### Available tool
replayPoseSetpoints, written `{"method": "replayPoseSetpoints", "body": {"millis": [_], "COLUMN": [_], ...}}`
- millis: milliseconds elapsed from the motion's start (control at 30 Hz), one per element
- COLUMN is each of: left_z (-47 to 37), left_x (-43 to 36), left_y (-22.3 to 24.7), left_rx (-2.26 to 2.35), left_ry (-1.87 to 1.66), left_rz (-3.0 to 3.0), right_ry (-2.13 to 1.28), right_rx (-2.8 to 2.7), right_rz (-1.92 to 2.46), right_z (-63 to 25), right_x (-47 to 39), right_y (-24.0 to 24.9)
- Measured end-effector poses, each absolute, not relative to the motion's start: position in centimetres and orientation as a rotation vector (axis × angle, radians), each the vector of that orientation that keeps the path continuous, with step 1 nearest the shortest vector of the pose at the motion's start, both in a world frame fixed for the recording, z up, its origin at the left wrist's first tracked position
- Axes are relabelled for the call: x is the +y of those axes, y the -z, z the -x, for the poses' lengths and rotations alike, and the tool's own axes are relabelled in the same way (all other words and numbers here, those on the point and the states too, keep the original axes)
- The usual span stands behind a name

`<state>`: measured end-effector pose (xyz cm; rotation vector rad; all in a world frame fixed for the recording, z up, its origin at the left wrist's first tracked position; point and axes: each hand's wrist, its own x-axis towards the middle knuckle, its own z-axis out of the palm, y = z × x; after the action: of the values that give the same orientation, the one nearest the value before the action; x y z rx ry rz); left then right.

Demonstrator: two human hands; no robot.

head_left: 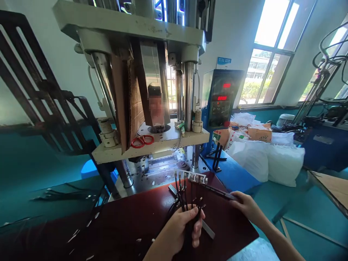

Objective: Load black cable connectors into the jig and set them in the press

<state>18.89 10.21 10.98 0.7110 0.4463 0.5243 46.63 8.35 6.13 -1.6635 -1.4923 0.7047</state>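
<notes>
My left hand is closed around a bunch of black cables, whose ends fan upward out of the fist. Small pale connectors sit at the cable tips, along a whitish plastic strip. My right hand grips the near end of a long, dark, slim tool. Its far end reaches the right part of the strip; whether it touches the strip I cannot tell. A grey metal bar lies on the dark red table, partly hidden behind my left hand.
A large press stands behind the table, with red scissors on its ledge. A control box with red digits is at right, near a blue surface and white bags. More cables lie at left.
</notes>
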Motion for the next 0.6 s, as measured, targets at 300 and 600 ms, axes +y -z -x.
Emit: {"method": "replayPoseSetpoints", "body": {"millis": [300, 600], "left_z": [-19.3, -19.2], "left_x": [9.6, 8.5], "left_y": [-10.1, -12.0], "left_rx": [0.439, 0.522], "left_ry": [-0.463, -0.294], "left_rz": [-0.885, -1.16], "right_ry": [-0.173, 0.002], "right_rx": [-1.912, -2.035], "right_rz": [1.502, 1.359], "right_z": [-42.2, -39.5], "right_x": [7.5, 7.8], "right_y": [-13.8, -18.2]}}
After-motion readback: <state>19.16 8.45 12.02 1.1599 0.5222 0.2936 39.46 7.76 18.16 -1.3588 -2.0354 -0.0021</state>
